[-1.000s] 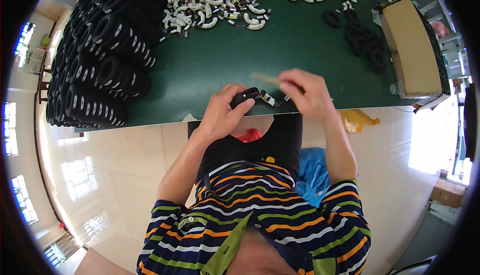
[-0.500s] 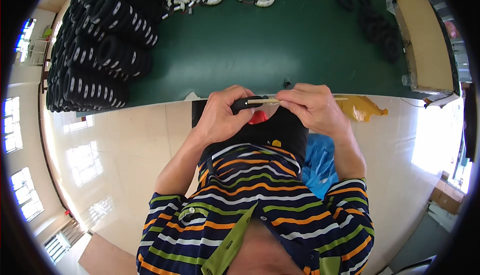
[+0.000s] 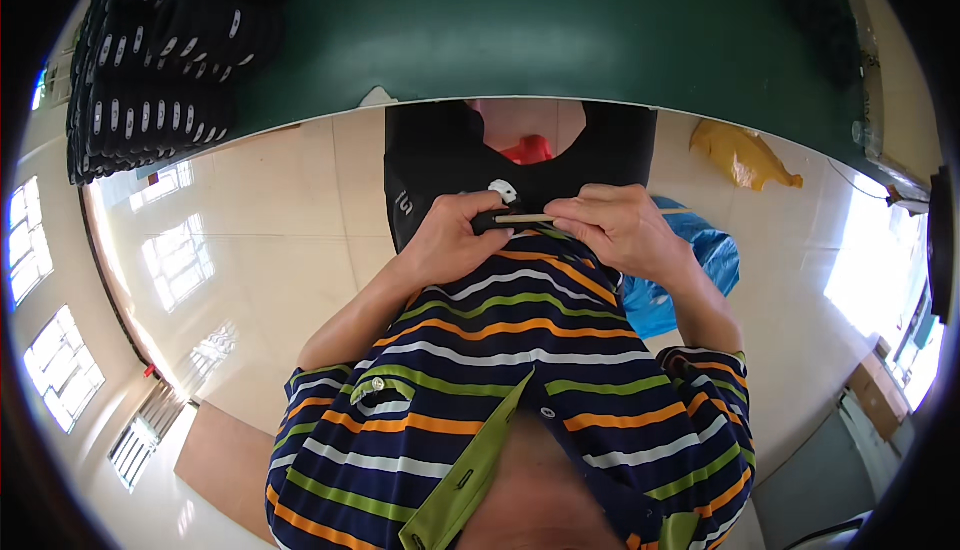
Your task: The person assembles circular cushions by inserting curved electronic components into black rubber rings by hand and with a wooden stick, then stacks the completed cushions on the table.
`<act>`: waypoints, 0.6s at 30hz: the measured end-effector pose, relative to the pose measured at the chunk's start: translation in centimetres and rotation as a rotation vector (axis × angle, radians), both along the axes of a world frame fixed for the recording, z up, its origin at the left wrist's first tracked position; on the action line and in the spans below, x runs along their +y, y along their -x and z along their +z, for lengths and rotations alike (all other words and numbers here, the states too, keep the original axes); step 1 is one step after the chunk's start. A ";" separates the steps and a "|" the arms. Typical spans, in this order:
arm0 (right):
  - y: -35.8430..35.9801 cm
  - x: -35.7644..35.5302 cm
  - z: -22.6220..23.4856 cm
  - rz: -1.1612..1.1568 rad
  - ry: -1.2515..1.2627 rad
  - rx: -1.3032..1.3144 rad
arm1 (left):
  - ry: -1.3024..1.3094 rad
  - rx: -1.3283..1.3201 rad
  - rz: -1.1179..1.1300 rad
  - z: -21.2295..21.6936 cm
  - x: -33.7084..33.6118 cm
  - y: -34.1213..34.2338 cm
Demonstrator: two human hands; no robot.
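Note:
My left hand [image 3: 455, 240] grips a small black part [image 3: 490, 220] close against my striped shirt, just above my lap. My right hand [image 3: 620, 230] pinches a thin tan stick [image 3: 525, 218] whose tip meets the black part; the stick's far end pokes out past my fingers to the right. Both hands touch over the part, below the edge of the green table [image 3: 560, 30]. A small white piece [image 3: 503, 191] lies on my dark lap just above the hands.
Stacks of black ring-shaped parts with white marks [image 3: 160, 60] fill the table's left side. A cardboard box [image 3: 900, 80] stands at the table's right edge. On the shiny floor lie a yellow bag [image 3: 745, 155], a blue bag [image 3: 690, 270] and something red [image 3: 528, 150].
My hands have come from the table edge down toward my body, still joined on the black part and stick. The view has tilted down, so the white parts on the table are out of sight.

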State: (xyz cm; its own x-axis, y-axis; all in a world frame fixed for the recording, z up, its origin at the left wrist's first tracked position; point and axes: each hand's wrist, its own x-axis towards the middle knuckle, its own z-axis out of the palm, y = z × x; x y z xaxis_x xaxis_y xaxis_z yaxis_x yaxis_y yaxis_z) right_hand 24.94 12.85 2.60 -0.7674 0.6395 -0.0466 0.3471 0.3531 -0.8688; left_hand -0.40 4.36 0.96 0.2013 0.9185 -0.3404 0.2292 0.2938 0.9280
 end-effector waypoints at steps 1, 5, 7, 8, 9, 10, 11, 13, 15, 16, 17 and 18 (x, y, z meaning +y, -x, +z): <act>0.0 -0.2 -0.5 0.010 -0.018 0.017 | 0.024 -0.001 -0.008 -0.3 -0.4 -0.1; 0.0 -0.8 -0.7 0.054 -0.037 -0.063 | 0.098 0.039 -0.029 -1.0 -1.5 -0.2; 0.0 -1.5 -1.0 0.048 -0.024 -0.060 | 0.127 0.077 -0.044 -1.0 -1.9 -0.3; 0.0 -1.8 -1.1 0.040 -0.016 -0.058 | 0.060 0.104 -0.028 -1.2 -2.1 -0.4; 0.1 -2.0 -1.0 0.041 -0.013 -0.059 | -0.007 0.131 -0.011 -1.2 -2.3 -0.4; 0.1 -2.3 -0.9 0.040 -0.036 -0.058 | -0.004 0.131 -0.010 -1.2 -2.3 -0.4; 0.2 -2.4 -0.8 0.040 -0.060 -0.058 | -0.012 0.141 -0.016 -1.1 -2.3 -0.4; 0.0 -2.6 -0.7 0.044 -0.050 -0.074 | -0.018 0.150 -0.022 -0.9 -2.3 -0.4; 0.0 -2.6 -0.8 0.047 -0.042 -0.091 | 0.001 0.143 -0.032 -0.8 -2.3 -0.4; -0.1 -2.7 -0.9 0.043 -0.036 -0.087 | 0.003 0.142 -0.032 -0.9 -2.4 -0.4; -0.1 -2.8 -1.0 0.040 -0.031 -0.084 | -0.026 0.137 -0.036 -1.1 -2.4 -0.4; 0.0 -2.8 -1.0 0.040 -0.030 -0.084 | -0.054 0.132 -0.040 -1.2 -2.5 -0.4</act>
